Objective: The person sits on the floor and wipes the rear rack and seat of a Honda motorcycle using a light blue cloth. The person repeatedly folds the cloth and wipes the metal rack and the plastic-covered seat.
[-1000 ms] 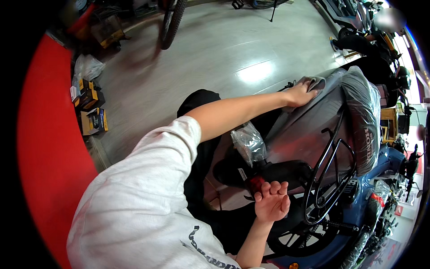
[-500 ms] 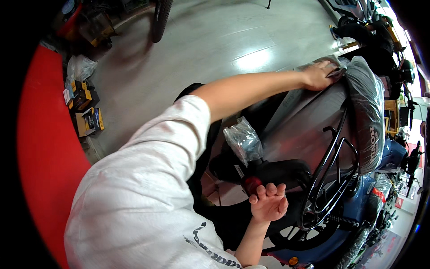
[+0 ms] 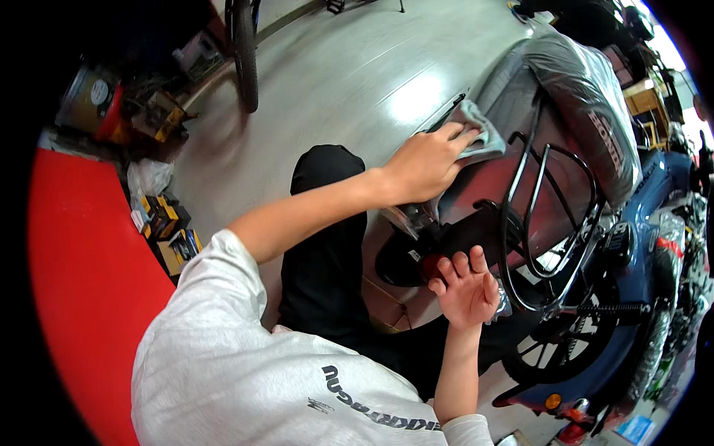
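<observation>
In my left hand (image 3: 425,169) is a bunched grey-blue cloth (image 3: 482,135), at the near left edge of a dark, glossy panel (image 3: 487,189) of a motorcycle. Whether the cloth presses on the panel I cannot tell. A plastic-wrapped seat (image 3: 595,119) lies beyond, and a black tubular rack (image 3: 508,223) stands right of the panel. My right hand (image 3: 468,293) is raised, palm up, fingers apart and slightly curled, holding nothing. Close to its fingertips sits a red tail lamp (image 3: 431,265) on a black rear fender (image 3: 398,260).
A blue motorcycle (image 3: 606,364) with a spoked wheel stands at the right. To the left are a red surface (image 3: 82,282), small yellow-black boxes (image 3: 160,215) and a plastic bag (image 3: 149,178). A tyre (image 3: 244,59) stands on the pale floor (image 3: 335,89) ahead.
My left hand has drawn back with the cloth, from the far end of the panel near the seat to its near left edge. My right hand stays open, slightly further up and right.
</observation>
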Action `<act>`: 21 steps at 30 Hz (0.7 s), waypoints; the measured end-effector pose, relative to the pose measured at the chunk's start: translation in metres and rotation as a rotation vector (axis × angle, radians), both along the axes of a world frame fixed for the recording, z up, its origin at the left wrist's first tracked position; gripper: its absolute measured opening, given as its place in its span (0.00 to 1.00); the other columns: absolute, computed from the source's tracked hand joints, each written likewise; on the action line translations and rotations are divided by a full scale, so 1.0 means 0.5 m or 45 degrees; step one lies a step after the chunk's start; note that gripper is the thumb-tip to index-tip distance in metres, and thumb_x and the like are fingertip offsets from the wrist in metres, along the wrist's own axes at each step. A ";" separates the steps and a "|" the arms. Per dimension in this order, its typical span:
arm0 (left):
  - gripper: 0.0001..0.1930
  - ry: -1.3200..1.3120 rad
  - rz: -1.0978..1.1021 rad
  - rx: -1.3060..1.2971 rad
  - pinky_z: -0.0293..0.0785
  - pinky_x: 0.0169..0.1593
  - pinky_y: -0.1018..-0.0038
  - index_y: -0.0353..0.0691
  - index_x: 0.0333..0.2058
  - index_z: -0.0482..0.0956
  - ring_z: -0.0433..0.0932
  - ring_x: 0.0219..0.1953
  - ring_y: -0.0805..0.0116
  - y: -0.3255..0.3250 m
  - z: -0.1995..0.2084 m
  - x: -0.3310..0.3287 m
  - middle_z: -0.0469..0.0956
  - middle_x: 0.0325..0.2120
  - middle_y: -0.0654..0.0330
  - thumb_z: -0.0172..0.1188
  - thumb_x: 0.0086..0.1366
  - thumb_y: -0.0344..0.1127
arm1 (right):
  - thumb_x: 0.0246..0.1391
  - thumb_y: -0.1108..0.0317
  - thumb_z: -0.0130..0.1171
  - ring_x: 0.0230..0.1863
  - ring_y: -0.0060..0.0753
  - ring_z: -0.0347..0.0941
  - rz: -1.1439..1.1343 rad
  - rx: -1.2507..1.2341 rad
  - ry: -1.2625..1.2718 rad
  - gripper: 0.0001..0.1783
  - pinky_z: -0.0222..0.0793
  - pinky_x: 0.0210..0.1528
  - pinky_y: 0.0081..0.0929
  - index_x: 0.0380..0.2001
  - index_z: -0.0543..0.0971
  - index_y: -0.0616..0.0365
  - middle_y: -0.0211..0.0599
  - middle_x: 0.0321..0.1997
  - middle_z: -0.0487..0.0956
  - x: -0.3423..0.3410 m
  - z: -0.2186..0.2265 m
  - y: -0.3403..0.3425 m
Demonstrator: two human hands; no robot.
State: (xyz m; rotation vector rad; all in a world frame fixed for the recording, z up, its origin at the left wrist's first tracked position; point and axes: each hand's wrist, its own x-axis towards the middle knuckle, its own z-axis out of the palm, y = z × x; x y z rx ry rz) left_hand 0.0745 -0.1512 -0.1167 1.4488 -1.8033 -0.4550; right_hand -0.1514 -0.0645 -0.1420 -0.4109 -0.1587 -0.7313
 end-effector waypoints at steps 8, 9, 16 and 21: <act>0.22 -0.181 -0.101 -0.141 0.76 0.44 0.56 0.33 0.50 0.75 0.78 0.43 0.43 0.132 0.038 -0.056 0.73 0.45 0.47 0.59 0.53 0.25 | 0.60 0.59 0.56 0.62 0.57 0.67 -0.269 0.247 0.171 0.33 0.69 0.59 0.46 0.64 0.64 0.65 0.57 0.59 0.72 -0.011 0.040 0.040; 0.20 -0.188 -0.130 -0.154 0.75 0.44 0.57 0.32 0.46 0.76 0.77 0.43 0.44 0.141 0.048 -0.069 0.74 0.44 0.47 0.60 0.52 0.24 | 0.59 0.60 0.56 0.60 0.56 0.70 -0.327 0.220 0.274 0.31 0.72 0.56 0.44 0.62 0.65 0.66 0.57 0.58 0.72 -0.023 0.041 0.041; 0.27 -0.314 -0.082 -0.284 0.72 0.41 0.63 0.32 0.53 0.75 0.74 0.43 0.54 0.198 0.027 -0.139 0.72 0.43 0.52 0.66 0.52 0.33 | 0.59 0.77 0.57 0.51 0.30 0.73 -0.814 -0.117 1.130 0.33 0.73 0.51 0.25 0.65 0.58 0.62 0.46 0.57 0.70 -0.040 0.115 0.074; 0.30 -0.234 -0.170 -0.173 0.72 0.50 0.60 0.30 0.56 0.72 0.72 0.49 0.49 0.230 0.055 -0.199 0.71 0.46 0.50 0.65 0.53 0.33 | 0.61 0.69 0.59 0.45 0.24 0.71 -0.964 -0.292 1.464 0.28 0.69 0.50 0.25 0.61 0.64 0.64 0.38 0.48 0.74 -0.033 0.120 0.062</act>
